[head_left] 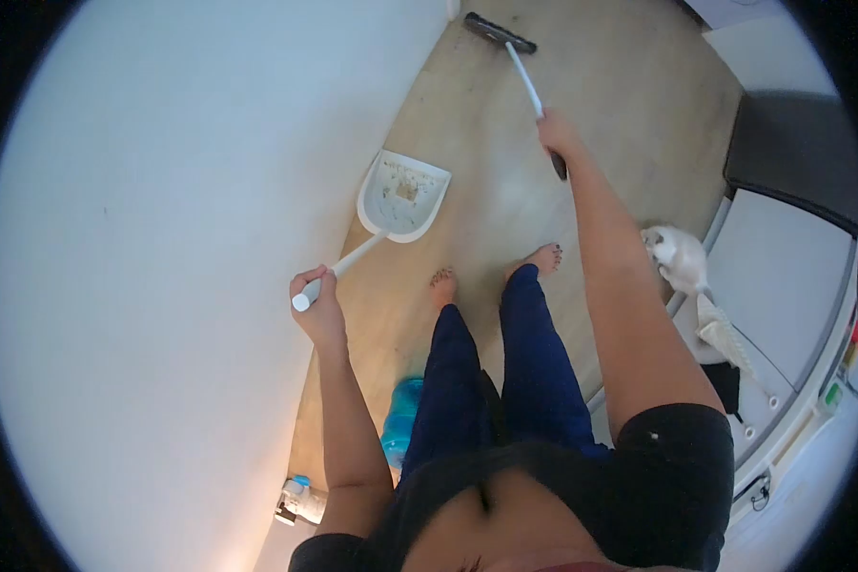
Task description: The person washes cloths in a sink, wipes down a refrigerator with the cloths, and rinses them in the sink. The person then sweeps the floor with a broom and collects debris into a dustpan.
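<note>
My left hand [318,303] is closed around the white handle of a long-handled dustpan [433,212]. The pan lies by the wall, with bits of dirt and a small tan piece inside it. In my right hand [561,134] is a broom [524,78] with a white stick, its dark end showing below my fist. The broom's dark, wide head [499,33] is at the top of the view, on or just above the floor, ahead of the pan and apart from it.
A white wall [191,210] runs along the left of the wooden floor [491,162]. Behind my legs stands a blue water bottle [403,419]. On the right, a white cat [679,257] is beside white cabinets [782,257]. A white and blue item [300,500] is at lower left.
</note>
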`<action>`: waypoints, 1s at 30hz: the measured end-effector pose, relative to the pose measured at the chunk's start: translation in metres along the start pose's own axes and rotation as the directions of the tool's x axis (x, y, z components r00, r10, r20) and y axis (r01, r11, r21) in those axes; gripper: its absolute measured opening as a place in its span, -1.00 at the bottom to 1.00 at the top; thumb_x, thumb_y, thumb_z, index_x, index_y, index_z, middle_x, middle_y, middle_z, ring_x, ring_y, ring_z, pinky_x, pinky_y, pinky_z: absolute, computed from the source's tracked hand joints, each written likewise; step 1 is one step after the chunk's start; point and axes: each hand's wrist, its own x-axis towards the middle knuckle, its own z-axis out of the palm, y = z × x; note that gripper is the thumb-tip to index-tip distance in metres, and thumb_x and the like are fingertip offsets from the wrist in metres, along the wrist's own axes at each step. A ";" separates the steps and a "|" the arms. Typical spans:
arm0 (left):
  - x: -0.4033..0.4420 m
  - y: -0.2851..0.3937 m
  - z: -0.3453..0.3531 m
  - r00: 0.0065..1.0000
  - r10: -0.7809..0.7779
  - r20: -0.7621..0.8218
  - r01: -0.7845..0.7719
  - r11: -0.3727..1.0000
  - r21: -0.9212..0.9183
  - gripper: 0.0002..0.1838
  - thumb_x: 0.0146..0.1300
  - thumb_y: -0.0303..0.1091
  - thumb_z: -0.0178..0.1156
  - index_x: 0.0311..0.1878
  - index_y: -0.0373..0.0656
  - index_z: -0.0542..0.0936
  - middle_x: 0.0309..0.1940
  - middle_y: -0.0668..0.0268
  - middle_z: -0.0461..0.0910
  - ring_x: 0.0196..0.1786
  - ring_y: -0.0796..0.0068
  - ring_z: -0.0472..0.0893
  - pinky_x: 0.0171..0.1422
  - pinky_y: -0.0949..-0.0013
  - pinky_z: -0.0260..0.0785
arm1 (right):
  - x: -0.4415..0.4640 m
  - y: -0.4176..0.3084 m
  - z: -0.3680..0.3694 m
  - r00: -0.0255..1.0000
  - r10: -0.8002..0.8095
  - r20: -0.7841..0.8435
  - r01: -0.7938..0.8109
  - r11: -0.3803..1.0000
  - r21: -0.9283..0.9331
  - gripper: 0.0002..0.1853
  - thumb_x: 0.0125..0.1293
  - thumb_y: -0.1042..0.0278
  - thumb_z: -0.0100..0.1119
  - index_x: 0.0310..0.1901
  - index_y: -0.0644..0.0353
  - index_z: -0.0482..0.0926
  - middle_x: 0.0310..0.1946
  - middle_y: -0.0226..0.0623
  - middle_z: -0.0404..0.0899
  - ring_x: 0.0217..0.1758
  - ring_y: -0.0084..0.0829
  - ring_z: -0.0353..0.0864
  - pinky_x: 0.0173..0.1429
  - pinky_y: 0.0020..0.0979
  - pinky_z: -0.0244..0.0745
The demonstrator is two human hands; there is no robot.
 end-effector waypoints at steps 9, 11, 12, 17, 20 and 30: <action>0.000 0.016 -0.006 0.998 0.055 -0.010 -0.054 0.995 0.087 -0.93 0.05 -0.46 0.18 -0.43 -0.23 0.50 -0.44 0.33 0.49 -0.36 0.55 0.42 -0.23 0.46 0.28 | -0.050 -0.012 0.069 0.989 -0.135 -0.053 0.126 0.980 -0.155 -0.67 0.17 0.35 -0.14 -0.05 0.30 0.38 -0.24 0.15 0.52 -0.11 0.03 0.52 -0.05 -0.06 0.42; 0.005 0.003 -0.013 0.999 0.051 0.013 -0.052 0.988 0.143 -0.92 0.05 -0.43 0.18 -0.44 -0.22 0.50 -0.48 0.35 0.49 -0.38 0.58 0.40 -0.25 0.48 0.26 | -0.115 0.003 0.094 0.992 -0.026 0.124 0.058 0.965 -0.257 -0.51 0.25 0.33 -0.29 0.23 0.25 0.12 -0.24 0.23 0.49 -0.15 0.12 0.51 -0.06 0.00 0.41; 0.007 -0.007 -0.017 0.999 0.040 0.027 -0.043 0.991 0.124 -0.91 0.04 -0.41 0.18 -0.44 -0.21 0.50 -0.44 0.32 0.45 -0.37 0.53 0.41 -0.22 0.44 0.27 | -0.155 0.014 0.106 0.989 -0.061 0.131 0.094 0.959 -0.265 -0.47 0.23 0.28 -0.21 0.26 0.14 0.13 -0.29 0.20 0.50 -0.19 0.08 0.51 -0.09 0.00 0.38; 0.023 -0.032 -0.028 0.994 0.080 0.071 -0.087 0.992 0.095 -0.91 0.01 -0.41 0.18 -0.45 -0.19 0.49 -0.39 0.30 0.40 -0.36 0.47 0.43 -0.21 0.39 0.29 | -0.286 0.022 0.100 0.901 0.015 0.433 0.085 0.974 -0.211 -0.54 0.24 0.37 -0.08 0.20 0.12 0.25 -0.20 0.19 0.48 -0.12 0.02 0.50 -0.03 -0.13 0.37; 0.030 -0.043 -0.029 0.998 0.037 0.054 -0.040 0.997 0.061 -0.92 0.00 -0.42 0.16 -0.45 -0.19 0.48 -0.40 0.29 0.40 -0.36 0.45 0.43 -0.22 0.37 0.30 | -0.290 0.046 0.079 0.928 -0.173 0.329 0.221 0.969 -0.112 -0.55 0.22 0.33 -0.04 0.16 0.20 0.30 -0.27 0.23 0.49 -0.21 0.14 0.50 -0.06 -0.07 0.39; 0.019 -0.017 -0.029 0.984 0.116 0.134 -0.129 0.988 0.087 -0.92 0.01 -0.42 0.17 -0.44 -0.18 0.48 -0.40 0.29 0.38 -0.37 0.44 0.43 -0.22 0.37 0.30 | -0.060 -0.057 0.037 0.998 0.028 0.048 -0.030 0.998 0.056 -0.70 0.19 0.31 -0.10 -0.13 0.32 0.47 -0.30 0.12 0.53 -0.19 -0.02 0.56 -0.13 -0.11 0.43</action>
